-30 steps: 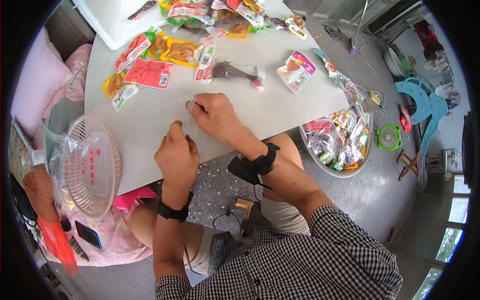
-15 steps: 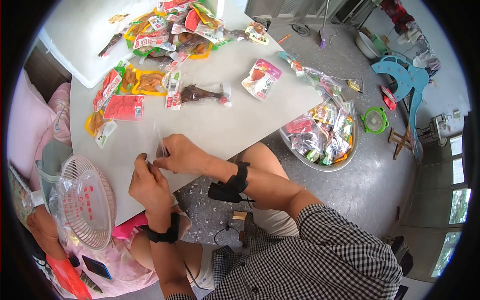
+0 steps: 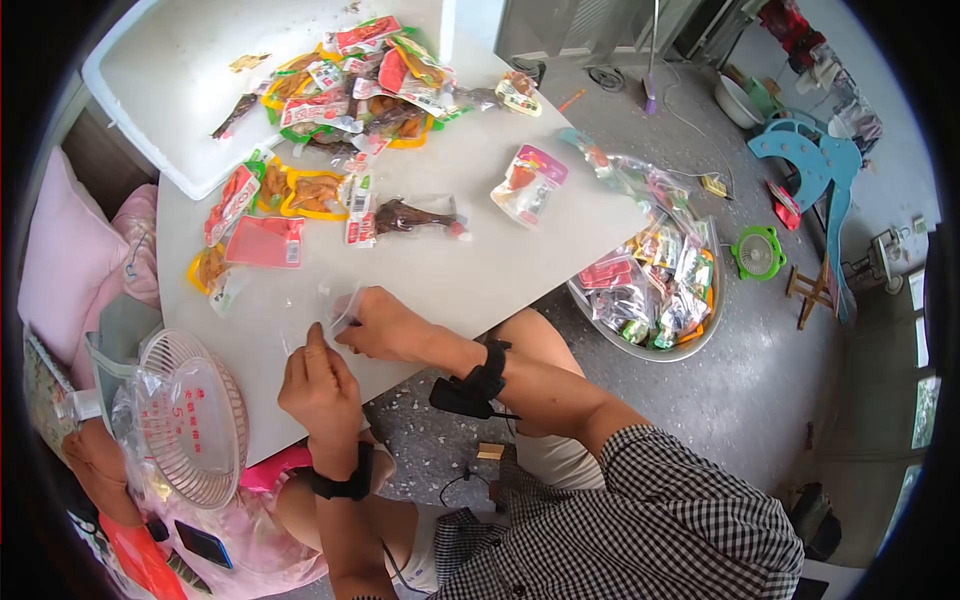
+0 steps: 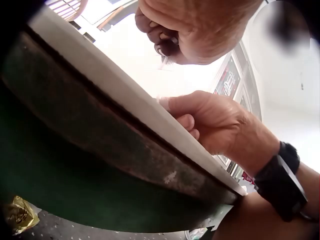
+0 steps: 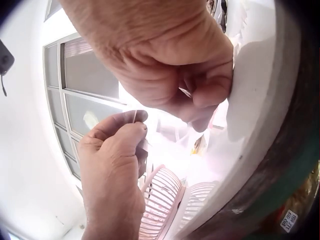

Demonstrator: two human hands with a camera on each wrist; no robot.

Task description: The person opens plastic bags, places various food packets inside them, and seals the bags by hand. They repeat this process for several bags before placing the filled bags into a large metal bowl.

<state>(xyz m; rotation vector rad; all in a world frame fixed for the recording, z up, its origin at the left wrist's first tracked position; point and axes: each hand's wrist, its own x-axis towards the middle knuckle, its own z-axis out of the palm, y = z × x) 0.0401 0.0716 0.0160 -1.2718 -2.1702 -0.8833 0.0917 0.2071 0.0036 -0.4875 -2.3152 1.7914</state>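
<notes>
In the head view, clear plastic film (image 3: 345,306) shows at the fingertips of my right hand (image 3: 388,326), whose thumb and finger pinch it over the table (image 3: 430,285). Close beside it, nearer the table's edge, is my left hand (image 3: 322,394), its index finger pointing up. The right wrist view shows my left hand (image 5: 114,162) pinching a thin clear edge between thumb and finger, with my right hand (image 5: 165,60) curled above. In the left wrist view, a small clear piece (image 4: 166,63) pokes out below my left hand (image 4: 200,27); my right hand (image 4: 215,120) is lower.
Food packets (image 3: 265,240) and a dark vacuum-packed piece (image 3: 415,217) lie beyond the hands. A white foam box (image 3: 160,150) is at back left, a pink-white basket (image 3: 240,430) at left, a metal basin (image 3: 690,345) of packets at right. Another person's arm (image 3: 100,470) shows far left.
My hands have come closer together since the earliest frame, and the clear film now stands up between them. The head view has shifted, showing more of the foam box.
</notes>
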